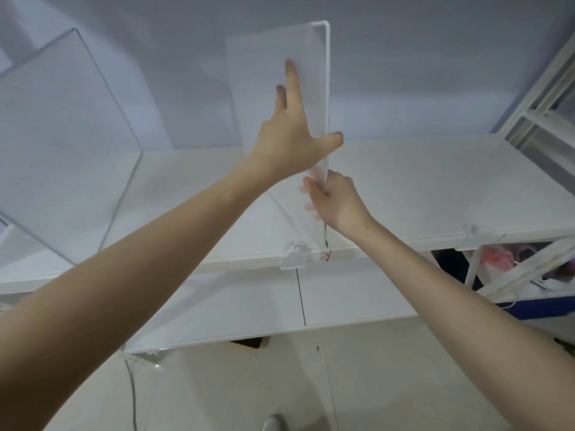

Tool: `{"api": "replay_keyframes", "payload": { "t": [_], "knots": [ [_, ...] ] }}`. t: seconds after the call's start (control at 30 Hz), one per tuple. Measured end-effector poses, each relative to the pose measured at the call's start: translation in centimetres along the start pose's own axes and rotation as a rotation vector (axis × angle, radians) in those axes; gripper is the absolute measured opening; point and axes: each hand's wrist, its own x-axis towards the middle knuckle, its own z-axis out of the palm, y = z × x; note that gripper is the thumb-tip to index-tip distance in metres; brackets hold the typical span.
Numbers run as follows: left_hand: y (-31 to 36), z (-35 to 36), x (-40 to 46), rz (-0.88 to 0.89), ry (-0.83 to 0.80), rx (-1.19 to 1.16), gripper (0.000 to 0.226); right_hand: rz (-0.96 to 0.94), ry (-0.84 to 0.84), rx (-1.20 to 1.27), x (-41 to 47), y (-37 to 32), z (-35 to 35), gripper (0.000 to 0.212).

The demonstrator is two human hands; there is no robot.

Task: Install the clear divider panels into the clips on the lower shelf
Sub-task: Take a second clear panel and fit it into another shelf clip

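A clear divider panel (264, 73) stands upright on the white shelf (420, 188), its lower front corner just right of a white clip (295, 255) on the shelf's front edge. My left hand (292, 135) lies flat against the panel's left face with the thumb hooked over its near edge. Lower down, my right hand (334, 199) pinches that same near edge. A second clear panel (62, 135) stands tilted on the shelf at the left. Another white clip (471, 233) sits on the front edge at the right.
A lower white shelf board (249, 312) lies under the front edge, with a black line across it. A white metal frame (541, 98) rises at the right. Bags and a blue box (529, 309) sit below at the right. Pale floor tiles lie beneath.
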Motion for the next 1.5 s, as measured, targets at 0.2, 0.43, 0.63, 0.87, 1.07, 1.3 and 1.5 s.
{"api": "replay_keyframes", "payload": {
  "t": [0.2,0.43,0.63,0.87,1.07,1.3,1.5],
  "knots": [
    [-2.8,0.9,-0.1,-0.023,-0.143,-0.118,0.104,0.056,-0.314,-0.104,0.6,-0.5,1.1,0.04],
    [-4.3,2.1,-0.2,-0.059,-0.098,-0.232,0.092,0.024,-0.347,-0.142,2.0,0.4,1.9,0.047],
    [-5.0,3.3,0.0,-0.032,-0.086,-0.243,0.097,0.022,-0.326,-0.166,2.6,1.6,2.6,0.045],
    [-5.4,4.3,0.3,0.006,-0.094,-0.267,0.096,0.051,-0.316,-0.167,3.0,2.5,2.8,0.039],
    [-5.7,4.6,0.2,0.043,-0.102,-0.287,0.097,0.013,-0.307,-0.203,2.8,2.7,2.4,0.041],
    [-5.5,4.0,0.6,0.064,-0.105,-0.275,0.092,-0.012,-0.295,-0.143,2.6,2.2,2.7,0.045],
    [-5.7,4.5,0.0,0.087,-0.096,-0.291,0.091,-0.006,-0.278,-0.165,2.3,2.6,2.9,0.046]
  ]
}}
